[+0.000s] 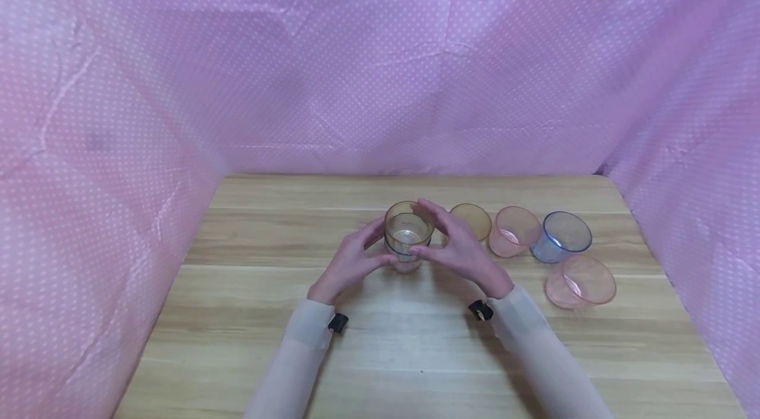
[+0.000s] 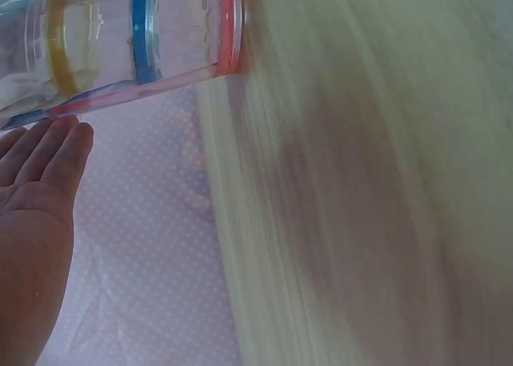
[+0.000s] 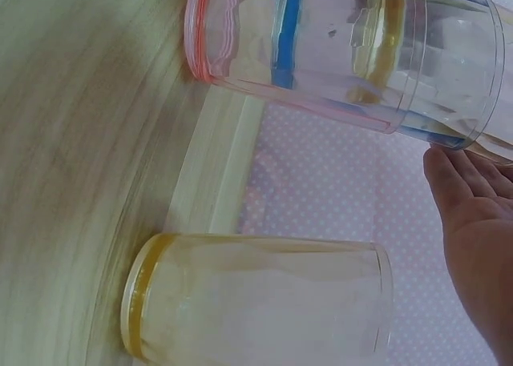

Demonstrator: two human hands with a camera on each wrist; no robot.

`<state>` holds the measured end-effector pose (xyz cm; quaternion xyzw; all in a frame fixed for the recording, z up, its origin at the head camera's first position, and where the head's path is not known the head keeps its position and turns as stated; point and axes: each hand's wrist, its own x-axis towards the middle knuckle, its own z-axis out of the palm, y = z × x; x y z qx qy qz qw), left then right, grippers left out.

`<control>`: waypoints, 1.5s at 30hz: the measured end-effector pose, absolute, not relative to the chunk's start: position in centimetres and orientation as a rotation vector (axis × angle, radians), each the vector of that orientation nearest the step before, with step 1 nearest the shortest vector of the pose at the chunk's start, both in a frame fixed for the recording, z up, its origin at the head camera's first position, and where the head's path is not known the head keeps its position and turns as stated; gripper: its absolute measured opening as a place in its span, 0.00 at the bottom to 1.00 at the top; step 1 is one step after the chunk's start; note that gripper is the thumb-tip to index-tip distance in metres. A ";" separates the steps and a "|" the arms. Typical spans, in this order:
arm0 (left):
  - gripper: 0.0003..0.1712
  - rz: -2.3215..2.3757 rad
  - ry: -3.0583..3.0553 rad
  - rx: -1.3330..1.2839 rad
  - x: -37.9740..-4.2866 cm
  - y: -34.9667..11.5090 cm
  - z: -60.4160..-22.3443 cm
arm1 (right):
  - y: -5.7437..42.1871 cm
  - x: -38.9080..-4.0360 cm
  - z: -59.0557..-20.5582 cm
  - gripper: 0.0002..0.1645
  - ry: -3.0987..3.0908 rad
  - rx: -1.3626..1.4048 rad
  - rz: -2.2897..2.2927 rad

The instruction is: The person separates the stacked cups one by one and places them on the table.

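Note:
A stack of nested clear cups (image 1: 407,234) stands upright on the wooden table (image 1: 415,353); pink, blue and yellow bottoms show through it in the wrist views (image 2: 120,46) (image 3: 345,54). My left hand (image 1: 356,260) is against its left side, its straight fingers (image 2: 48,142) just touching the wall. On the other side my right hand (image 1: 457,244) reaches round the rim, and its flat palm (image 3: 473,214) lies close to the stack's top. Neither hand visibly grips the stack.
To the right of the stack stand a yellow cup (image 1: 472,221) (image 3: 256,298), a pink cup (image 1: 513,231) and a blue cup (image 1: 563,235), with another pink cup (image 1: 582,282) nearer me. Pink dotted cloth (image 1: 380,76) walls the table on three sides.

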<state>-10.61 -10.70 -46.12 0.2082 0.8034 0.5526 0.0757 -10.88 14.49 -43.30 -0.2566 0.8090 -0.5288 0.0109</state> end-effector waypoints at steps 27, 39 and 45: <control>0.41 1.709 2.409 0.673 -11.0 -10.3 -46.7 | 13.8 -10.8 -43.2 0.57 2.472 -0.765 -1.736; 0.41 1.710 2.409 0.665 -10.8 -10.4 -46.9 | 13.8 -10.6 -43.5 0.57 2.478 -0.757 -1.760; 0.41 1.716 2.404 0.677 -10.9 -10.3 -47.0 | 13.9 -10.6 -43.5 0.56 2.511 -0.764 -1.760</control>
